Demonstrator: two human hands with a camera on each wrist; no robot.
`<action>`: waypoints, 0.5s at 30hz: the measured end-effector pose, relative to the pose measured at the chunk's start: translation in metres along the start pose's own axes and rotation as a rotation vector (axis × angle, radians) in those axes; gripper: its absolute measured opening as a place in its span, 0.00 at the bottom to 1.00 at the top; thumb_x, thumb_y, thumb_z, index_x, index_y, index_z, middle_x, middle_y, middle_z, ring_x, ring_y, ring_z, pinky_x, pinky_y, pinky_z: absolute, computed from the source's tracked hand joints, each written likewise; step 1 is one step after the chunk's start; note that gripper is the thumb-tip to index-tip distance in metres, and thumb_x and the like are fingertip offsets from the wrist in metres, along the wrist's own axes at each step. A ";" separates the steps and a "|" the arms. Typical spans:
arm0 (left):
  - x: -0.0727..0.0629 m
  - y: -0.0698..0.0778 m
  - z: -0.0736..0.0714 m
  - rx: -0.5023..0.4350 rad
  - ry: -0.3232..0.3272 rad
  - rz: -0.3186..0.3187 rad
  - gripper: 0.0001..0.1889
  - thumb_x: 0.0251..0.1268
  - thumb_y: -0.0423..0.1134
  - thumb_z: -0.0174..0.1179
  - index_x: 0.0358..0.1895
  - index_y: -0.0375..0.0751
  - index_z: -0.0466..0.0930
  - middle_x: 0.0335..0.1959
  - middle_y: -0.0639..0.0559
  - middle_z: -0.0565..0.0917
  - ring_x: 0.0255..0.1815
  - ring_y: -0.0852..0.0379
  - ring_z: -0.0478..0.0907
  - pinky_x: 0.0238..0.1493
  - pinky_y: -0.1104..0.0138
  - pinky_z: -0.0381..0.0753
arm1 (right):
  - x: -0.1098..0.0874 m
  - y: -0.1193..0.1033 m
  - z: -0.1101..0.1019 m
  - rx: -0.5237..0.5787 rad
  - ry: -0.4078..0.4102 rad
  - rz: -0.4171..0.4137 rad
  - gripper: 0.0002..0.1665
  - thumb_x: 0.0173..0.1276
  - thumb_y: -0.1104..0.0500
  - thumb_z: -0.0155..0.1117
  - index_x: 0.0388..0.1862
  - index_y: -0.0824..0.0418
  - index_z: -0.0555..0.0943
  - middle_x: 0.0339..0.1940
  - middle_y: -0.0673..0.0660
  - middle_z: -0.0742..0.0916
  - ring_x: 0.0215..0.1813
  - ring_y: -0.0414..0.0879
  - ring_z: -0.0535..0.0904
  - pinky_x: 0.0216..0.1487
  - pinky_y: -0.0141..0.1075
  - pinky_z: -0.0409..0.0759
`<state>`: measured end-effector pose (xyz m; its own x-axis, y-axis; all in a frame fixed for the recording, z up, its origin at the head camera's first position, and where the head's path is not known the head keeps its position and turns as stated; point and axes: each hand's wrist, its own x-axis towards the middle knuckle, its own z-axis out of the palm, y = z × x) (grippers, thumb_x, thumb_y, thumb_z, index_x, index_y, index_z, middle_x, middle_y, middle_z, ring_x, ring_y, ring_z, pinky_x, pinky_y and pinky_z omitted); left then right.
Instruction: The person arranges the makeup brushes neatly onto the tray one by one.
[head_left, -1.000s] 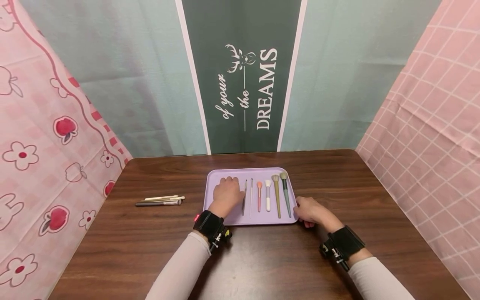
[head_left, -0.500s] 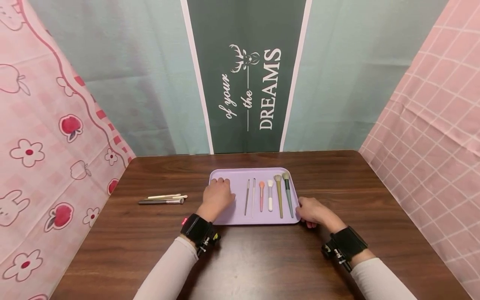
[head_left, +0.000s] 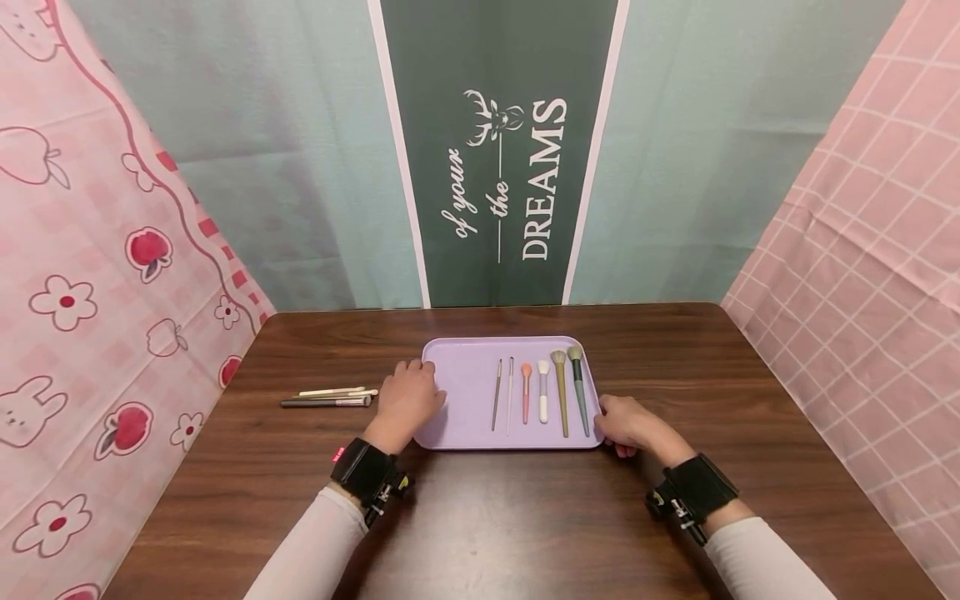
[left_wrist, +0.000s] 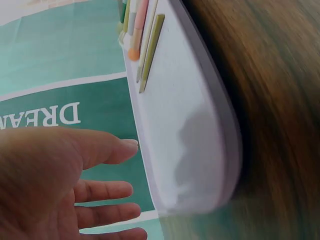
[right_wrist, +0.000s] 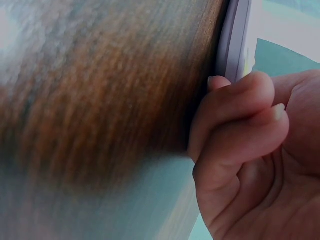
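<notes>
A lilac tray lies on the wooden table with several makeup brushes side by side on its right half, among them an orange-pink brush, a white-and-lilac brush and a green-handled brush. My left hand is over the tray's left edge, holding nothing; in the left wrist view its thumb and fingers are extended and apart. At the tray's near right corner, my right hand grips the rim. The right wrist view shows its curled fingers against the tray's edge; the thumb's contact is hidden.
Several more brushes, including a dark-handled brush, lie in a loose group on the table left of the tray. A teal-and-green cloth hangs behind the table, with pink cloths at both sides.
My left hand has moved left, from beside the brushes on the tray to its left edge. My right hand keeps its hold on the right corner. The head view has shifted slightly.
</notes>
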<state>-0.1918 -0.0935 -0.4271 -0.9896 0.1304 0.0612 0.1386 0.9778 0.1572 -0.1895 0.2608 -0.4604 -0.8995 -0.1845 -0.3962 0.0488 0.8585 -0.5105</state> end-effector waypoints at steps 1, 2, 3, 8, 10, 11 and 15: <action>-0.001 -0.003 -0.001 -0.003 -0.002 -0.004 0.22 0.65 0.48 0.67 0.53 0.33 0.79 0.47 0.39 0.81 0.51 0.40 0.76 0.49 0.47 0.79 | 0.000 0.000 0.000 0.003 -0.003 0.000 0.06 0.70 0.63 0.50 0.33 0.64 0.72 0.21 0.58 0.80 0.15 0.45 0.76 0.16 0.34 0.74; -0.002 -0.006 -0.002 -0.004 -0.001 -0.008 0.22 0.65 0.48 0.67 0.53 0.33 0.79 0.47 0.39 0.81 0.52 0.40 0.76 0.49 0.47 0.79 | 0.000 0.000 0.000 0.004 -0.005 0.000 0.06 0.70 0.63 0.50 0.33 0.64 0.72 0.21 0.58 0.80 0.15 0.45 0.76 0.16 0.34 0.74; -0.003 -0.010 -0.002 -0.005 -0.002 -0.013 0.22 0.66 0.48 0.66 0.53 0.33 0.79 0.48 0.39 0.81 0.52 0.39 0.76 0.49 0.46 0.78 | 0.000 -0.001 0.000 0.005 -0.005 0.001 0.06 0.70 0.63 0.50 0.33 0.64 0.72 0.21 0.58 0.80 0.15 0.45 0.76 0.16 0.34 0.74; -0.009 -0.026 -0.007 -0.015 -0.010 -0.044 0.21 0.67 0.47 0.65 0.52 0.31 0.79 0.49 0.37 0.81 0.53 0.38 0.75 0.51 0.44 0.77 | -0.001 -0.001 -0.001 0.004 -0.004 0.001 0.06 0.70 0.64 0.50 0.33 0.64 0.71 0.20 0.58 0.80 0.15 0.45 0.76 0.16 0.34 0.74; -0.011 -0.032 -0.009 -0.017 -0.011 -0.051 0.21 0.67 0.46 0.65 0.52 0.31 0.79 0.49 0.37 0.81 0.53 0.37 0.75 0.51 0.43 0.77 | -0.002 -0.001 -0.001 -0.006 0.004 -0.009 0.05 0.69 0.64 0.50 0.33 0.64 0.71 0.20 0.58 0.80 0.14 0.45 0.76 0.15 0.34 0.74; -0.012 -0.035 -0.009 -0.017 -0.011 -0.053 0.21 0.67 0.46 0.65 0.52 0.31 0.79 0.49 0.36 0.81 0.53 0.37 0.75 0.51 0.43 0.76 | -0.002 -0.001 -0.001 -0.007 0.003 -0.009 0.05 0.69 0.64 0.50 0.33 0.64 0.71 0.20 0.58 0.80 0.14 0.45 0.76 0.15 0.34 0.74; -0.017 -0.046 -0.010 -0.011 -0.024 -0.071 0.24 0.67 0.46 0.65 0.56 0.30 0.78 0.52 0.35 0.80 0.55 0.35 0.75 0.53 0.43 0.76 | -0.002 -0.001 -0.001 -0.014 0.007 -0.018 0.06 0.69 0.64 0.50 0.32 0.64 0.71 0.20 0.57 0.80 0.14 0.44 0.76 0.15 0.35 0.74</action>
<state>-0.1811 -0.1421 -0.4255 -0.9976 0.0649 0.0256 0.0684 0.9829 0.1708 -0.1885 0.2610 -0.4587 -0.9032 -0.1965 -0.3816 0.0264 0.8619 -0.5064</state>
